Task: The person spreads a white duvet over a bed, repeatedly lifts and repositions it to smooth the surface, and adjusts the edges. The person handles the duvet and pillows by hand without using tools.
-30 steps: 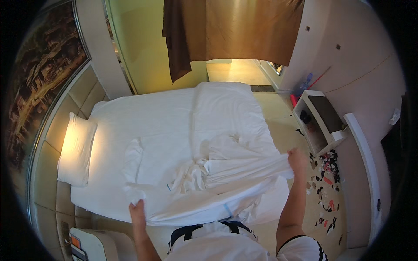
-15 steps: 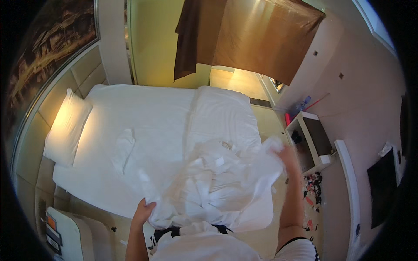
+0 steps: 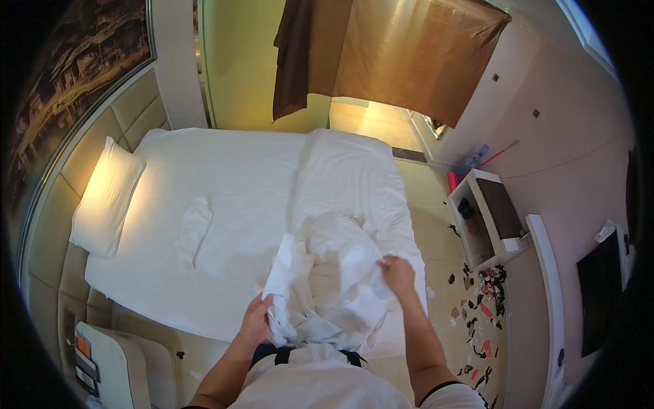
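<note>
A large bunched white bedding cover (image 3: 327,286) hangs in folds against my front, over the near side of the bed (image 3: 238,157). My left hand (image 3: 256,319) grips its left edge, where a folded strip stands up. On the right side, my right hand (image 3: 396,274) is closed on another part of the cloth. Between the hands the fabric sags and bunches, with a slightly creamier layer showing in the middle. Whether it is a duvet cover or a sheet I cannot tell. A small crumpled white cloth (image 3: 195,230) lies flat on the mattress to the left.
A white pillow (image 3: 109,198) leans at the padded headboard (image 3: 71,269). A folded white quilt (image 3: 351,167) covers the bed's foot end. Right of the bed, scattered small dark and red bits (image 3: 485,310) litter the floor near an open-fronted cabinet (image 3: 477,235). A bedside cabinet (image 3: 129,368) stands lower left.
My hands have come closer together: the left moved right, the right moved inward and down. The spread cloth has gathered between them.
</note>
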Available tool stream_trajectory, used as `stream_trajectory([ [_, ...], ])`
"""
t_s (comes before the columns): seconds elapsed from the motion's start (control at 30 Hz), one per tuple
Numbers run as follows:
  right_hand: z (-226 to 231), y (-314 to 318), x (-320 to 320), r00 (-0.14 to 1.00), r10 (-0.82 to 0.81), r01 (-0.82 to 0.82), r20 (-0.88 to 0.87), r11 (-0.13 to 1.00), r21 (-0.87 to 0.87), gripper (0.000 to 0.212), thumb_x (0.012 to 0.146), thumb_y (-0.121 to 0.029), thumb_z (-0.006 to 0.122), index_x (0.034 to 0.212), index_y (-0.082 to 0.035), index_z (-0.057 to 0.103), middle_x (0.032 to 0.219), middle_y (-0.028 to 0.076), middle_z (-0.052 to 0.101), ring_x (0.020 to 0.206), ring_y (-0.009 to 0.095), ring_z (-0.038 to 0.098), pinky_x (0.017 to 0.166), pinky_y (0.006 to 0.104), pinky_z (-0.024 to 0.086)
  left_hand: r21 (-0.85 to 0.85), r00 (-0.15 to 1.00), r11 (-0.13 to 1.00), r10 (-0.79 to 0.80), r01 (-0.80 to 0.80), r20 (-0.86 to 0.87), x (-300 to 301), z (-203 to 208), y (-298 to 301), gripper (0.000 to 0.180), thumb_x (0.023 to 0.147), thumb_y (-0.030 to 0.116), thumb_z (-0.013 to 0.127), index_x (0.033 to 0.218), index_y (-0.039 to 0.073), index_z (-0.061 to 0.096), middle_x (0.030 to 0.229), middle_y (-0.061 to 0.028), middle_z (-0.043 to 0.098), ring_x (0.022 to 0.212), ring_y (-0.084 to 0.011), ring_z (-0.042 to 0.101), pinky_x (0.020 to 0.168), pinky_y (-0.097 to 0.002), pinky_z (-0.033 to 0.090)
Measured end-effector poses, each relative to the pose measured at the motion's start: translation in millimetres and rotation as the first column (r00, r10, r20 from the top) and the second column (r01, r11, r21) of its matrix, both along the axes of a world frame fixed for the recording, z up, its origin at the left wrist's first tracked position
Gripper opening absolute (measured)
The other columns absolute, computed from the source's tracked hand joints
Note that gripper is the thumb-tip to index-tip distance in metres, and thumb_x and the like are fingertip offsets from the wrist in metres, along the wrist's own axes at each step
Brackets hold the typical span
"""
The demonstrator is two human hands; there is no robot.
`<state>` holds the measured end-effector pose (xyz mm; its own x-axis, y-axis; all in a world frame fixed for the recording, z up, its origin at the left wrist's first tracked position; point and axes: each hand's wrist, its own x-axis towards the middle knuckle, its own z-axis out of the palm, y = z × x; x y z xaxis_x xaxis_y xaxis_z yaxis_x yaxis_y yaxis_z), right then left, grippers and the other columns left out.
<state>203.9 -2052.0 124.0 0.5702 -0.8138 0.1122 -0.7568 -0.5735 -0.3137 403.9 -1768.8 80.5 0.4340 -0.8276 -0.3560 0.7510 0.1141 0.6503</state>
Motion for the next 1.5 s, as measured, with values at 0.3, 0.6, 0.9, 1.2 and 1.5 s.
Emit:
stream_trajectory([
  [0.3,-34,76,19,0.727,-0.646,-0.449,0.233,-0.19,0.873,0.04,0.09,-0.031,0.056,0.115,0.0,0.054,0.105,0.009,0.061,0.091,0.018,0.059,0.079,0.027,0.048,0.334,0.041,0.541,-0.567,0.772,0.823,-65,6,-39,0.041,0.095,0.026,0.042,0.131,0.007,0.043,0.106,-0.0188,0.059,0.095,-0.0311,0.056,0.086,-0.0381,0.043],
  [0.6,-28,136,-15,0.981,0.061,-0.194,0.185,0.306,0.932,0.073,0.074,-0.014,0.072,0.134,0.003,0.036,0.112,0.012,0.058,0.096,0.015,0.056,0.085,0.0256,0.044,0.468,-0.211,0.336,-0.582,0.817,0.786,-51,-24,-37,0.035,0.086,0.032,0.052,0.107,0.005,0.06,0.108,-0.0186,0.06,0.109,-0.0322,0.048,0.096,-0.039,0.036],
  [0.9,-23,181,27,0.826,-0.328,-0.555,0.459,-0.33,0.763,0.048,0.072,0.001,0.059,0.12,0.003,0.054,0.113,0.006,0.058,0.098,0.013,0.056,0.086,0.0239,0.042,0.248,0.82,0.791,-0.571,0.559,-0.03,50,-45,5,0.038,0.087,0.032,0.056,0.103,-0.002,0.058,0.089,-0.0115,0.063,0.082,-0.0207,0.062,0.078,-0.0319,0.05],
  [1.2,-37,255,93,0.866,-0.156,-0.484,0.476,-0.505,0.715,0.048,0.072,0.005,0.05,0.12,0.0,0.055,0.116,0.007,0.058,0.107,0.013,0.052,0.095,0.0252,0.036,0.509,0.399,0.27,-0.903,0.817,-0.161,48,-56,7,0.063,0.085,0.051,0.056,0.119,-0.002,0.049,0.107,-0.0148,0.058,0.092,-0.0218,0.058,0.077,-0.031,0.049],
  [1.5,-45,285,30,0.793,-0.433,-0.603,0.429,-0.458,0.653,0.042,0.074,0.003,0.055,0.115,0.001,0.056,0.106,0.005,0.061,0.095,0.012,0.057,0.084,0.0234,0.043,0.416,0.742,0.779,-0.603,0.469,0.293,19,-13,77,0.049,0.074,0.006,0.063,0.119,-0.003,0.048,0.104,-0.0135,0.06,0.09,-0.0204,0.059,0.081,-0.031,0.048],
])
